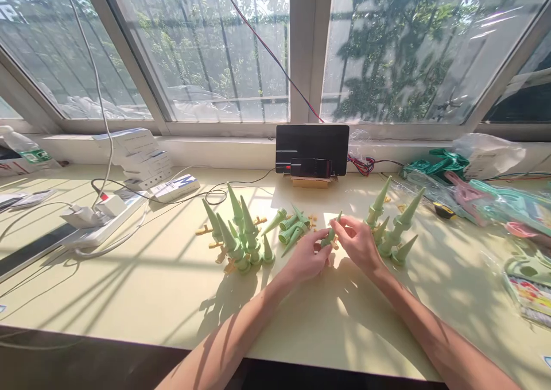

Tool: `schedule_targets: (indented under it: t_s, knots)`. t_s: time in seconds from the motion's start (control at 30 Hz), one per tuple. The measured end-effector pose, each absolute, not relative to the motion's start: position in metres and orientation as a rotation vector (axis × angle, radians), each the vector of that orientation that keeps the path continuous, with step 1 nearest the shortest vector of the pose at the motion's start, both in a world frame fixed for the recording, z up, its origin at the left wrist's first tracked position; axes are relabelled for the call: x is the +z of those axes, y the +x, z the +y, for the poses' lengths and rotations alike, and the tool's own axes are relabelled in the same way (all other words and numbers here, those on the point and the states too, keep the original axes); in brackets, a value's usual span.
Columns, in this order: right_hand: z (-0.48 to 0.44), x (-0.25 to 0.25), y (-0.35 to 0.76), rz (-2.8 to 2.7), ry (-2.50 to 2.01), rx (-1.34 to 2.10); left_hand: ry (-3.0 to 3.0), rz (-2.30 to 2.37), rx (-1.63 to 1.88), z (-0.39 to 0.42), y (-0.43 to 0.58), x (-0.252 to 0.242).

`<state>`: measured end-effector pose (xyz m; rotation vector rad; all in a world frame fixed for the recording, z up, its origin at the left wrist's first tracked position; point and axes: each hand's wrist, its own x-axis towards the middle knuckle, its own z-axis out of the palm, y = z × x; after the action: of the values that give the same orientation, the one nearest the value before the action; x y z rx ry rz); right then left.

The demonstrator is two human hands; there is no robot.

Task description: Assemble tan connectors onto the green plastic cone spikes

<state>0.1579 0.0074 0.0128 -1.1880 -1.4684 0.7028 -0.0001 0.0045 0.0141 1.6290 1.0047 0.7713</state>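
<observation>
Between both hands, just above the table, is a small green plastic piece with a pointed tip (pixel 329 236). My left hand (pixel 307 255) has its fingers closed around the lower part. The fingers of my right hand (pixel 355 238) pinch at the upper part, close to the tip. Loose green tubes and cones (pixel 295 226) lie just beyond my left hand, with small yellow pieces (pixel 313 220) beside them. To the left stands a cluster of green cone-topped towers (pixel 239 235) with yellow pegs sticking out. A smaller group of green towers (pixel 394 226) stands right of my right hand.
A black tablet (pixel 312 140) with a phone (pixel 310 167) leans on a stand at the back. On the left are white boxes (pixel 144 157), a power strip (pixel 105 220) and cables. Plastic bags with coloured parts (pixel 495 200) lie on the right. Windows rise behind the table.
</observation>
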Motion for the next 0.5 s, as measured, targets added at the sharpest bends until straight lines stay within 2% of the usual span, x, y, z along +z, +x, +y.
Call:
schedule_targets:
  t_s: [0.27, 0.5]
  knots:
    - [0.0033, 0.0099, 0.1586, -1.278, -1.198, 0.441, 1.819, 1.155, 1.045, 0.0053, 0.0009, 0.0101]
    - [-0.0007, 0.0102, 0.1553, -1.327, -1.208, 0.130, 2.088, 1.064, 0.863, -0.0001, 0.0011, 0.0113]
